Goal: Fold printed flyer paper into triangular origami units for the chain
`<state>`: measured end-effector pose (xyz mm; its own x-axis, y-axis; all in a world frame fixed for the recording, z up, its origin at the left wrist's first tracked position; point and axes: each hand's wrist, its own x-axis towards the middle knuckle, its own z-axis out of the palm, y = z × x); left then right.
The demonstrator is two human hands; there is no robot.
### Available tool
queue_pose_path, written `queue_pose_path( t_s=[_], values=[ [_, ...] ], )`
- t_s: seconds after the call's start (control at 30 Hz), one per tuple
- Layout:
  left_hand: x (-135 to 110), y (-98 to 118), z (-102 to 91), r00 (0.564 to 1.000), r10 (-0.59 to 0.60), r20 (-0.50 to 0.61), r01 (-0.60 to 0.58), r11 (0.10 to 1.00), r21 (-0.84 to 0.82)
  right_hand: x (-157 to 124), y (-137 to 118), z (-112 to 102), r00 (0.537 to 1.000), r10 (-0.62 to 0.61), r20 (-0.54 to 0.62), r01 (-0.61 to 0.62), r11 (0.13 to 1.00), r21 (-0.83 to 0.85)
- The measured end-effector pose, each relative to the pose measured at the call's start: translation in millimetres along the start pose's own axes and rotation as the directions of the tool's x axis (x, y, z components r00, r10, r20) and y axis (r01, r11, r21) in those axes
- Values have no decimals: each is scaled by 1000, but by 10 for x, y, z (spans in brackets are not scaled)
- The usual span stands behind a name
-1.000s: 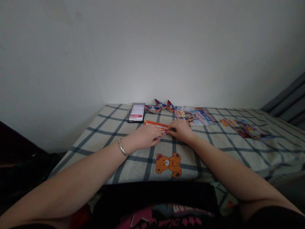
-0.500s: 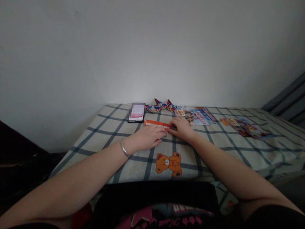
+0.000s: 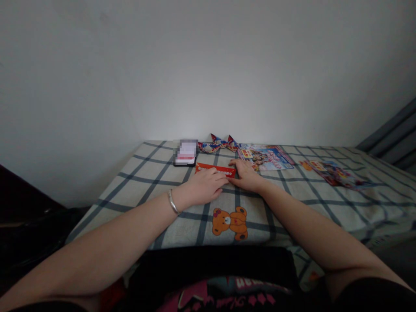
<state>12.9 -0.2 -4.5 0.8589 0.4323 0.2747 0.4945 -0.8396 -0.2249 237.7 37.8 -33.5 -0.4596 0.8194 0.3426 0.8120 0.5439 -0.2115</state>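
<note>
A folded strip of red-orange paper (image 3: 230, 172) with white printed characters lies on the checked cloth in front of me. Over its middle and near edge rests my left hand (image 3: 208, 186), fingers stretched across the top and hiding part of the print; a silver bangle circles that wrist. My right hand (image 3: 247, 175) is at the strip's right end, its thumb and forefinger spread apart beside the edge. Behind the strip sits a folded paper shape (image 3: 221, 144) in blue and red print, with two upright points.
A phone (image 3: 186, 154) with a blurred screen lies left of the folded shape. Two colourful printed leaflets, one near (image 3: 273, 158) and one farther right (image 3: 338, 174), lie flat. The checked cloth (image 3: 146, 173) bears printed bears and meets a white wall (image 3: 227, 78).
My right thumb and forefinger have parted from their pinch at the strip's right end. The strip now shows a redder, narrower face. My left hand stays on it, shifted slightly.
</note>
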Motion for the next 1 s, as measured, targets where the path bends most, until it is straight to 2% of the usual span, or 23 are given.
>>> queue_pose_path(
  t_s=[0.23,0.37,0.5,0.73,1.0],
  values=[
    [-25,-13,-113,998,-3,56,7,997,-79,10,-7,-34,996,84,31,-86,995,49],
    [-59,-45,-137,995,-25,98,36,993,-116,5,-15,-69,994,94,56,-98,993,65],
    [-76,-87,-139,995,-7,102,22,989,-146,-1,14,-55,994,101,31,-103,991,87],
    [-101,-124,-155,996,18,88,-1,981,-192,-3,85,-27,999,-18,-39,21,996,82],
    [-117,-112,-112,998,36,54,-27,987,-156,-33,-122,-173,967,-222,-126,223,975,-6]
  ],
)
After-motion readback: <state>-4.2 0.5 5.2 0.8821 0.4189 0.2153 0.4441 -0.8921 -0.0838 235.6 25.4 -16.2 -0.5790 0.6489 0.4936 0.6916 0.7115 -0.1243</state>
